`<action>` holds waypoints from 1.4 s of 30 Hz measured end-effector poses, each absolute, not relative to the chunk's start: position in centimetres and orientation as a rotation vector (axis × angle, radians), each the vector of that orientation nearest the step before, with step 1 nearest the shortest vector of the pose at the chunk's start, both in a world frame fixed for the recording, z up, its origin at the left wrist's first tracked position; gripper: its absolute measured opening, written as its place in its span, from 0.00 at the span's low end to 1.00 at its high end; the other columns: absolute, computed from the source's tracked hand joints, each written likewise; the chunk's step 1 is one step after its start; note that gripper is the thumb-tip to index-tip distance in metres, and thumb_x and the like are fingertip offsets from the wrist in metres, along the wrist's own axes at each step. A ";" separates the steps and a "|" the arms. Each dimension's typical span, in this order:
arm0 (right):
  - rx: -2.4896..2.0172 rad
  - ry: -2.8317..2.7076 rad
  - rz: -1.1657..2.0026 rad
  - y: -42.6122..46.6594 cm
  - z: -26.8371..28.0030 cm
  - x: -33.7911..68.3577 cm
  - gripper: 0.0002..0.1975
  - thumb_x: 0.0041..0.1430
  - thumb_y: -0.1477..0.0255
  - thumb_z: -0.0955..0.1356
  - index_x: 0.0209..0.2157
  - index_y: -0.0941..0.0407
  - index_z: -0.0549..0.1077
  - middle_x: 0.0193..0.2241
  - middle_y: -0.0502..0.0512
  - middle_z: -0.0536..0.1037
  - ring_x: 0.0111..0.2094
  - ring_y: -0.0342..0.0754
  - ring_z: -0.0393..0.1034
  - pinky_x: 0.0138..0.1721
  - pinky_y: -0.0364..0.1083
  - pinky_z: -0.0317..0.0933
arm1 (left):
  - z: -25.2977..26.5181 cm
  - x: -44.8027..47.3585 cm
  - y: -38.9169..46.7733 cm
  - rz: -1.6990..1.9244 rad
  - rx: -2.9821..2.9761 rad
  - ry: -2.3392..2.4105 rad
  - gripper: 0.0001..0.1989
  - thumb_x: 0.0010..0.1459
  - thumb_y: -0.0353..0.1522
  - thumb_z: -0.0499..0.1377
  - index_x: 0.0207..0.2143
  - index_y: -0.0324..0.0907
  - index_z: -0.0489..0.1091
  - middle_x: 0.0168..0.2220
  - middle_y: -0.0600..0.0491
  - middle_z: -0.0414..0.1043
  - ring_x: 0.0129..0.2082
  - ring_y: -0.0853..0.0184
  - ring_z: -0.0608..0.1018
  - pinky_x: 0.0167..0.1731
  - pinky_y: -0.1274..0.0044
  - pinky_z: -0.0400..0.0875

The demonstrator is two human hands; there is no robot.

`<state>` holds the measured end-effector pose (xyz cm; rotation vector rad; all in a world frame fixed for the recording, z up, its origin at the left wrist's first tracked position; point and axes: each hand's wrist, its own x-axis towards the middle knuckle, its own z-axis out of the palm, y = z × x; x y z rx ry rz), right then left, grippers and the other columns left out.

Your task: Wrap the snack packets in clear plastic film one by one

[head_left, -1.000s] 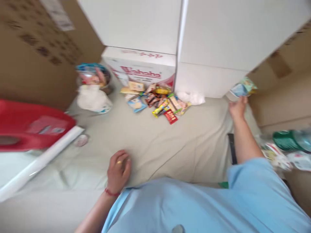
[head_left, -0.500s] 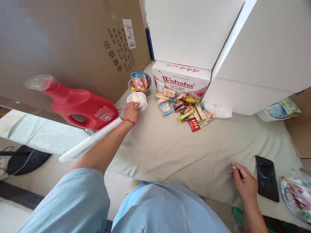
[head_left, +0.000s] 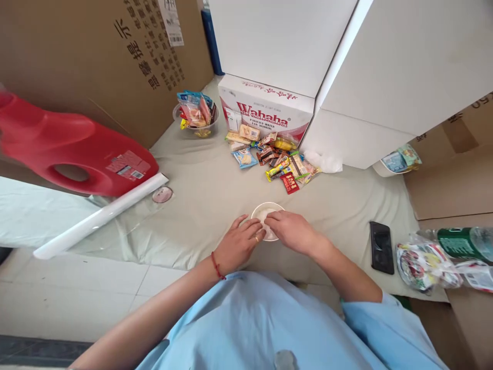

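A round white bowl stands on the cloth in front of me, with whitish, crumpled-looking contents that I cannot make out fully. My left hand, with a red cord at the wrist, is at the bowl's near left side, fingers over the rim and thumb outside. From the right, my right hand reaches over the rim, its fingers held together and their tips down at the contents. Whatever those fingertips pinch is hidden. Beyond the bowl lies a pile of wrapped snacks.
A clear tub of snack packets stands back left, near a red detergent jug and a white roll. A Wahaba-style lettered carton is behind the pile. To the right lie a black phone and plastic packaging.
My left hand has brought the bowl from beside the tub toward me and to the right. My right hand has moved left from near the phone to the bowl. The view has shifted.
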<state>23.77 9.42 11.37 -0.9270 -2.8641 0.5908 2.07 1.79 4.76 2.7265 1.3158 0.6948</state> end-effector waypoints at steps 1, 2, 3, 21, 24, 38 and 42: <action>-0.965 -2.960 0.604 10.0 11.3 22.8 0.16 0.69 0.79 0.63 0.55 0.56 0.74 0.54 0.64 0.77 0.49 0.52 0.76 0.47 0.49 0.72 | 4.2 1.9 1.6 0.769 2.675 1.349 0.17 0.65 0.21 0.52 0.52 0.42 0.71 0.51 0.45 0.78 0.58 0.60 0.75 0.61 0.60 0.67; -1.010 -3.024 0.608 10.4 11.2 21.9 0.17 0.69 0.79 0.63 0.57 0.58 0.72 0.56 0.65 0.76 0.49 0.52 0.77 0.47 0.48 0.72 | 3.7 1.8 1.5 0.835 2.628 1.367 0.20 0.63 0.19 0.51 0.54 0.41 0.70 0.53 0.44 0.78 0.59 0.60 0.75 0.59 0.62 0.70; -1.051 -3.072 0.607 10.9 11.3 21.2 0.18 0.70 0.80 0.63 0.59 0.59 0.71 0.57 0.67 0.75 0.50 0.53 0.77 0.47 0.48 0.72 | 3.2 1.7 1.5 0.889 2.591 1.370 0.22 0.62 0.18 0.50 0.55 0.40 0.69 0.54 0.42 0.77 0.60 0.59 0.74 0.58 0.63 0.72; -1.248 -2.560 0.902 7.8 10.1 23.8 0.23 0.62 0.74 0.69 0.58 0.53 0.69 0.50 0.58 0.72 0.47 0.51 0.74 0.48 0.48 0.70 | 0.4 2.7 1.5 1.387 2.295 1.359 0.41 0.58 0.18 0.51 0.72 0.46 0.49 0.60 0.38 0.67 0.62 0.55 0.73 0.56 0.57 0.77; -1.212 -1.976 0.933 8.7 9.4 27.6 0.23 0.62 0.66 0.69 0.57 0.53 0.67 0.47 0.58 0.74 0.44 0.51 0.74 0.42 0.47 0.70 | 0.8 2.7 1.4 1.283 2.353 1.320 0.41 0.58 0.20 0.53 0.72 0.46 0.49 0.62 0.38 0.67 0.62 0.55 0.73 0.56 0.59 0.76; -2.075 -1.186 0.534 31.8 5.0 34.2 0.19 0.65 0.61 0.69 0.47 0.63 0.69 0.45 0.70 0.77 0.48 0.58 0.71 0.51 0.50 0.64 | 4.2 3.2 0.1 0.979 2.468 1.152 0.10 0.63 0.22 0.57 0.44 0.43 0.71 0.42 0.49 0.79 0.57 0.60 0.76 0.54 0.68 0.74; -2.042 -1.156 0.572 30.5 4.1 34.9 0.23 0.67 0.58 0.67 0.51 0.64 0.68 0.47 0.72 0.77 0.50 0.58 0.71 0.51 0.51 0.65 | 5.4 3.0 -0.7 0.945 2.440 1.127 0.10 0.64 0.22 0.56 0.44 0.43 0.70 0.40 0.50 0.79 0.52 0.62 0.79 0.51 0.70 0.75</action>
